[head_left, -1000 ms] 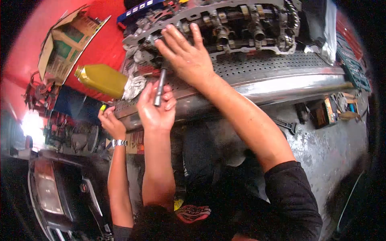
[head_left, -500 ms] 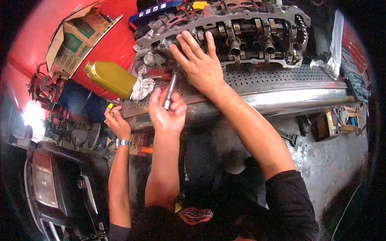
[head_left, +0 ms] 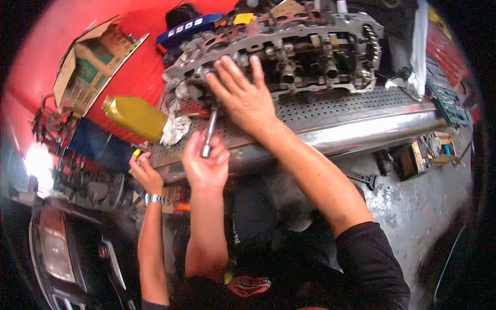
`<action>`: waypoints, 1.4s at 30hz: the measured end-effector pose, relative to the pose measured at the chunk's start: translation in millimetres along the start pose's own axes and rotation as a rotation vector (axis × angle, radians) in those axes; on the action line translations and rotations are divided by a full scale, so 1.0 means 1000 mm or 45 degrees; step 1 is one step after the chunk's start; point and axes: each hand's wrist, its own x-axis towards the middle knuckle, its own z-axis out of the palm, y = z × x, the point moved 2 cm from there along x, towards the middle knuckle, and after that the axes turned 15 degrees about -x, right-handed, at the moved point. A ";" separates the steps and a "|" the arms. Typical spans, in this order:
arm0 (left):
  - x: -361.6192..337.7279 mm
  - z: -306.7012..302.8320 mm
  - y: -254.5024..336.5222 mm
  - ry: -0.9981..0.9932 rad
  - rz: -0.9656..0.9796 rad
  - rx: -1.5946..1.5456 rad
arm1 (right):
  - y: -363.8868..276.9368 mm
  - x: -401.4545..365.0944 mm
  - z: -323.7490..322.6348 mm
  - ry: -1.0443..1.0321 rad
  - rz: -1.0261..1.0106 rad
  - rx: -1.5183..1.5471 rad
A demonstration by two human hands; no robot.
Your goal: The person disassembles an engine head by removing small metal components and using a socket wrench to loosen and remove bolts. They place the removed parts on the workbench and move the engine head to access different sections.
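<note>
My left hand (head_left: 206, 168) is palm up, its fingers curled around the lower end of a metal tool handle (head_left: 211, 132). The handle's upper end meets the near left corner of a cylinder head (head_left: 287, 40), beside my right hand. My right hand (head_left: 245, 103) lies palm down on the cylinder head's left part with its fingers spread. Its palm and thumb are hidden. The cylinder head, with exposed shafts and a toothed gear (head_left: 372, 49) at its right end, rests on a perforated metal bench top (head_left: 330, 106).
Another person's hand (head_left: 147, 173), with a wristwatch, is at the bench's left edge. A yellow-green bottle (head_left: 134, 118) and crumpled white cloth (head_left: 176, 129) lie nearby. A cardboard box (head_left: 95, 67) stands behind. A green tool tray (head_left: 447, 95) is at right, a dark car (head_left: 77, 248) lower left.
The whole view has shifted, so the bench and both my hands appear a little lower and further left. My hands keep nearly the same places relative to the cylinder head.
</note>
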 end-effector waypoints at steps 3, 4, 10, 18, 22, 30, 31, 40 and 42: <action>0.005 -0.002 -0.001 0.004 -0.289 -0.085 | 0.002 0.001 -0.004 -0.008 -0.016 -0.012; 0.004 0.001 -0.003 0.078 0.002 0.303 | 0.002 0.000 -0.004 -0.005 -0.025 -0.032; -0.012 0.014 -0.018 -0.091 1.415 1.683 | 0.002 0.000 -0.005 -0.047 -0.016 0.015; 0.008 -0.006 0.007 -0.098 -0.084 0.219 | 0.000 -0.001 -0.004 -0.031 -0.012 0.013; -0.005 0.003 -0.006 -0.124 1.452 1.887 | 0.000 0.000 -0.003 -0.066 0.011 0.029; 0.003 -0.004 0.008 -0.052 -0.174 0.032 | 0.001 0.001 -0.003 -0.052 0.006 0.042; 0.002 0.001 0.007 -0.062 -0.354 -0.080 | 0.001 0.001 -0.003 -0.037 0.009 0.040; 0.009 -0.003 0.003 -0.169 0.653 1.030 | 0.002 0.002 -0.003 -0.034 -0.019 -0.013; 0.006 0.005 0.013 -0.139 0.065 0.422 | 0.002 0.002 -0.003 -0.005 -0.001 0.001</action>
